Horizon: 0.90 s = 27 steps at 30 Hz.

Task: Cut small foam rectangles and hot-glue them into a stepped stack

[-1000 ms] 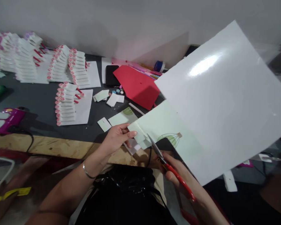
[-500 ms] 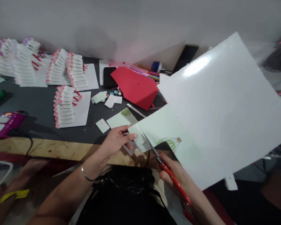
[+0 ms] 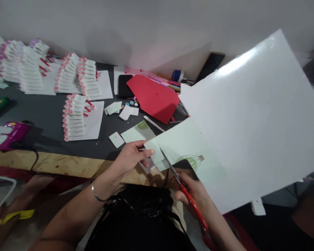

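My left hand point(image 3: 133, 156) pinches the left end of a large sheet of paper point(image 3: 240, 115), where a small pale green piece lies against its edge. The sheet is glossy white, with a pale green part and a printed green balloon. Red-handled scissors point(image 3: 189, 198) are in my right hand point(image 3: 192, 190), their blades over the pale green part, just right of my left fingers. Part of the right hand is hidden behind the scissors' handle.
Rows of white clips with pink tips point(image 3: 74, 118) stand at the left. A red paper point(image 3: 155, 97), small paper cards point(image 3: 116, 139), a black case point(image 3: 125, 86) and pens lie behind my hands. A purple device point(image 3: 9, 136) sits far left.
The view has shifted slightly, so the table things appear a little further right. The large sheet's far corner has tilted slightly. Both hands keep nearly the same places and hold the same things.
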Each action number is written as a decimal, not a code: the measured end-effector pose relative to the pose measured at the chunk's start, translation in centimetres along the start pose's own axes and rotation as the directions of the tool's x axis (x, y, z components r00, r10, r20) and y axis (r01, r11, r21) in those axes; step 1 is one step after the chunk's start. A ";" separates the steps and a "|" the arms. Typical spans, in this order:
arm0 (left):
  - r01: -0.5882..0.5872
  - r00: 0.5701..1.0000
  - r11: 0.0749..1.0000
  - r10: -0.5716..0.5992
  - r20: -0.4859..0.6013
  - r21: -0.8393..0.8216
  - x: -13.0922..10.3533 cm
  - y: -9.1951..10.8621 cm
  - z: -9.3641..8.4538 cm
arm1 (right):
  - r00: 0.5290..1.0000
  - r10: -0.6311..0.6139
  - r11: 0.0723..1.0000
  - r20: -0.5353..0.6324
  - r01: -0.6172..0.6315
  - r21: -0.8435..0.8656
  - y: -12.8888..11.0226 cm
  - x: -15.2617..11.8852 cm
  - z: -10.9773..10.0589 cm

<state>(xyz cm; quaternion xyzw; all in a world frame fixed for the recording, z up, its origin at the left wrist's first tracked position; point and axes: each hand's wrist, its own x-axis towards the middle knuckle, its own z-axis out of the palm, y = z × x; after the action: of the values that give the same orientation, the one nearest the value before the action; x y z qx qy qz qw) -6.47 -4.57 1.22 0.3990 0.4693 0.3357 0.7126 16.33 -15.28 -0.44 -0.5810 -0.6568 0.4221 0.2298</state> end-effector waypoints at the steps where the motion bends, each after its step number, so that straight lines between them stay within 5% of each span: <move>1: 0.004 1.000 1.000 -0.004 0.007 0.006 0.0 0.1 0.0 | 1.000 -0.011 1.000 0.005 0.011 -0.005 -0.2 0.1 0.0; 27: -0.053 0.995 0.998 0.051 0.087 0.027 -0.2 1.1 -0.4 | 0.992 -0.090 0.993 -0.092 0.083 -0.078 -2.1 1.8 0.7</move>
<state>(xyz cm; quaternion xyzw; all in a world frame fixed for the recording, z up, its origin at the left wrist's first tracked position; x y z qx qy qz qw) -7.01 -4.15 2.24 0.4355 0.4324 0.3297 0.7174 14.18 -13.71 0.59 -0.5795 -0.6849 0.3589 0.2574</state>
